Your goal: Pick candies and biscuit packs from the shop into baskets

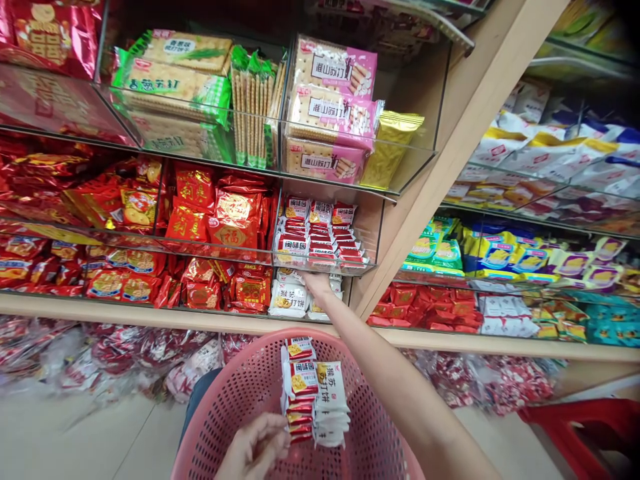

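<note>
A pink perforated basket (225, 387) stands below the shelves. Inside it lie a row of red-and-white snack packets (303, 378) and, beside that, a row of white cracker packets (331, 387). My left hand (257, 447) is over the basket, beside the red-and-white row, its fingers apart and holding nothing visible. My right hand (316, 287) reaches into the bottom shelf compartment at the white cracker packets (289, 298); its fingers are mostly hidden under the shelf above. Over it, more red-and-white packets (320, 230) fill a clear compartment.
Red packets (215, 220) fill compartments to the left. Pink cracker packs (330, 107) and green ones (175, 83) sit higher. A wooden upright (465, 140) divides the shelving. Bagged goods (175, 350) lie underneath; a red stool (575, 413) stands at lower right.
</note>
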`<state>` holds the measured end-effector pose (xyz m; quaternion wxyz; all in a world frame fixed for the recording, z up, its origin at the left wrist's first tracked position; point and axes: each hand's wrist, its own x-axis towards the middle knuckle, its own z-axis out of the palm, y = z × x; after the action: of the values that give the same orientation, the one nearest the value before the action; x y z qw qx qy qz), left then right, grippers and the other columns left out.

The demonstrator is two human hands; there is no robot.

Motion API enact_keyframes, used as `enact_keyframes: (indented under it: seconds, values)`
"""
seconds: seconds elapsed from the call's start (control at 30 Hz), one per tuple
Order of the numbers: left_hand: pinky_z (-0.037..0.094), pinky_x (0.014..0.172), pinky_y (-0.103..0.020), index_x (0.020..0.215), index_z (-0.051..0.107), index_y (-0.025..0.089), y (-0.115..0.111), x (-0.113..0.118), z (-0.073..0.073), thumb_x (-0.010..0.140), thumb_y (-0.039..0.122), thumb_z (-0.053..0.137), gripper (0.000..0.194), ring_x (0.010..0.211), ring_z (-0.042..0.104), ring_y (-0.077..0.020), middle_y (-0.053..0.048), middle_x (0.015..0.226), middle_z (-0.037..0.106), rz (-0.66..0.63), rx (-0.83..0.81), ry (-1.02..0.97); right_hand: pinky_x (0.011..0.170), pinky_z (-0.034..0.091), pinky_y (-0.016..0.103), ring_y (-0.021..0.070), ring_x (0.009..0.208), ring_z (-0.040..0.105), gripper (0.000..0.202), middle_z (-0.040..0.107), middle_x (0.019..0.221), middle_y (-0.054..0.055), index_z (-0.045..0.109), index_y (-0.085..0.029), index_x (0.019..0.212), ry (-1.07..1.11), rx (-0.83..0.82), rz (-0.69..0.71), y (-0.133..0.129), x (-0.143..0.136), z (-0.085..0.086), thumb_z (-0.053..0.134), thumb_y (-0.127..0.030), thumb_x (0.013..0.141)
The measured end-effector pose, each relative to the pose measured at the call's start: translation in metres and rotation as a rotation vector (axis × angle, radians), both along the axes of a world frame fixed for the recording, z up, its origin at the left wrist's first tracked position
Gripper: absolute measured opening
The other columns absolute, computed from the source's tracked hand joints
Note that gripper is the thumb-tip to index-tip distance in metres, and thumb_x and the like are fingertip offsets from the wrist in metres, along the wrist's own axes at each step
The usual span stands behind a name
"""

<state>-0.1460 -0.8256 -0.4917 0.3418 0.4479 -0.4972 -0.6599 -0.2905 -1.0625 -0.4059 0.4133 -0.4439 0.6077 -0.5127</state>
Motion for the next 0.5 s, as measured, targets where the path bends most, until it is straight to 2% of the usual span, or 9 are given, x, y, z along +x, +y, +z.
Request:
enact_keyframes:
  seconds: [0.1, 0.17, 0.27, 0.37, 0.5]
  values:
    - [0.047, 0.076, -0.031, 0.092, 0.062, 0.018, 0.000, -0.002, 0.005, 0.073, 0.058, 0.057, 0.045, 0.081, 0.062, -0.0197, -0.008, 0.092, 0.067, -0.021, -0.020, 0.026, 0.039, 0.032, 0.021, 0.0061, 0.039, 0.038, 0.029, 0.048, 0.047, -0.008, 0.058, -0.013, 0.072, -0.082, 0.013, -0.033, 0.012, -0.007, 0.001, 0.070, -0.039, 0.066]
    - [0.047, 0.079, -0.032, 0.091, 0.062, 0.018, 0.000, -0.003, 0.009, 0.073, 0.057, 0.058, 0.044, 0.085, 0.062, -0.0206, -0.008, 0.094, 0.067, -0.032, -0.013, 0.037, 0.035, 0.025, 0.020, 0.0056, 0.036, 0.032, 0.027, 0.040, 0.040, -0.010, 0.057, -0.014, 0.069, -0.131, 0.027, -0.046, 0.022, -0.012, 0.001, 0.069, -0.038, 0.066]
    - [0.047, 0.080, -0.032, 0.091, 0.061, 0.018, 0.001, -0.004, 0.011, 0.072, 0.057, 0.059, 0.043, 0.085, 0.062, -0.0206, -0.008, 0.093, 0.067, -0.022, 0.012, 0.028, 0.032, 0.022, 0.018, 0.0048, 0.034, 0.032, 0.027, 0.040, 0.038, -0.010, 0.057, -0.015, 0.068, -0.210, 0.057, -0.032, 0.045, -0.022, 0.002, 0.070, -0.038, 0.065]
    - [0.047, 0.078, -0.031, 0.093, 0.061, 0.018, 0.002, -0.004, 0.010, 0.073, 0.056, 0.058, 0.043, 0.084, 0.063, -0.0201, -0.007, 0.091, 0.068, -0.006, 0.017, 0.000, 0.032, 0.023, 0.016, 0.0038, 0.035, 0.033, 0.030, 0.045, 0.041, -0.008, 0.059, -0.015, 0.070, -0.290, 0.084, 0.012, 0.082, -0.034, -0.002, 0.073, -0.040, 0.062]
    - [0.048, 0.075, -0.030, 0.095, 0.061, 0.018, 0.002, -0.004, 0.010, 0.071, 0.059, 0.057, 0.047, 0.084, 0.063, -0.0206, -0.007, 0.092, 0.068, -0.011, 0.030, -0.031, 0.032, 0.025, 0.014, 0.0022, 0.036, 0.035, 0.033, 0.054, 0.053, -0.005, 0.062, -0.015, 0.078, -0.394, 0.156, 0.047, 0.146, -0.057, -0.015, 0.072, -0.043, 0.063]
